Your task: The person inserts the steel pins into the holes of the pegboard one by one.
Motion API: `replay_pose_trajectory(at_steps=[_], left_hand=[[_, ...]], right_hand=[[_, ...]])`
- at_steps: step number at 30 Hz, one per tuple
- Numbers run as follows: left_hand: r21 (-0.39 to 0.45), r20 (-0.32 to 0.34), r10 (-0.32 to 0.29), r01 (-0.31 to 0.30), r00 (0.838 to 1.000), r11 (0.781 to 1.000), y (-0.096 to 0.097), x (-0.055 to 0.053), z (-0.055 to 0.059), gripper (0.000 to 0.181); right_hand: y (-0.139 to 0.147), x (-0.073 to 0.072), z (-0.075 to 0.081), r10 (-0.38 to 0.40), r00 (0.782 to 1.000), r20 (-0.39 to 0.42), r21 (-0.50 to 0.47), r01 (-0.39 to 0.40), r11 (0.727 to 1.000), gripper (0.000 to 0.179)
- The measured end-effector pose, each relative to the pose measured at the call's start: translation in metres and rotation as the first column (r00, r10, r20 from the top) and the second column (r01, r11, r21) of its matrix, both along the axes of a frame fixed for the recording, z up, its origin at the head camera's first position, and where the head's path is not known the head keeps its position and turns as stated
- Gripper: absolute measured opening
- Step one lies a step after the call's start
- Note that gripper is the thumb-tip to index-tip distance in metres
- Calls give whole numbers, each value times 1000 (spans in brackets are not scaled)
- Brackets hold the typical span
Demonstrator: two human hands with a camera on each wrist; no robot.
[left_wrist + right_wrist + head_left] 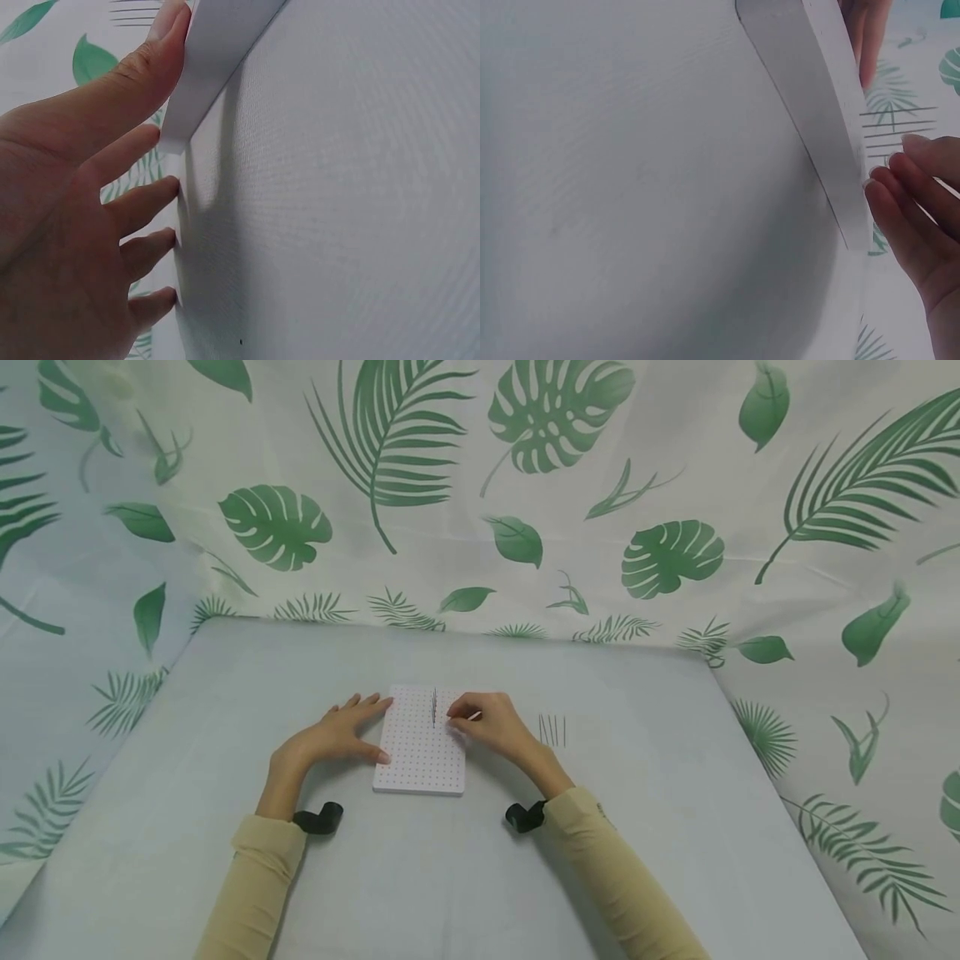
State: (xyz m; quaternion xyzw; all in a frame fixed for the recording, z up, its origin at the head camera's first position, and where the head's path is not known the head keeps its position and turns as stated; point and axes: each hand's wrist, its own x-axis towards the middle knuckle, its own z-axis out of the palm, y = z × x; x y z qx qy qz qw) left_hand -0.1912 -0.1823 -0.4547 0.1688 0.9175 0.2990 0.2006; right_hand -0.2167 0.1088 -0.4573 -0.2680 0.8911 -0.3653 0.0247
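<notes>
A white board [418, 772] with a grid of small holes lies on the table, and several thin dark rods [433, 708] stand upright in its upper part. My left hand [333, 735] steadies the board's left side, its thumb and index fingertip on the edge and the fingers spread. At the right edge of the board my right hand [491, 722] has thumb and index fingertip together, pinching a thin rod that the fingers mostly hide. In the right wrist view the standing rods [900, 124] stick out of the board close beside those fingertips.
Several loose thin rods [552, 730] lie side by side on the white table [637, 827], right of my right hand. A leaf-patterned cloth [450, 552] hangs behind and along the sides of the table. Black wrist cameras [321, 818] are strapped at both wrists.
</notes>
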Motion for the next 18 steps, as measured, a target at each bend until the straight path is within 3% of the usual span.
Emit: replay_pose_trajectory(at_steps=[18], left_hand=[[-12,7,-1,1,1000,1000,3,0,1,97]], right_hand=[[46,3,8,-55,998,-6,70,55,996,10]])
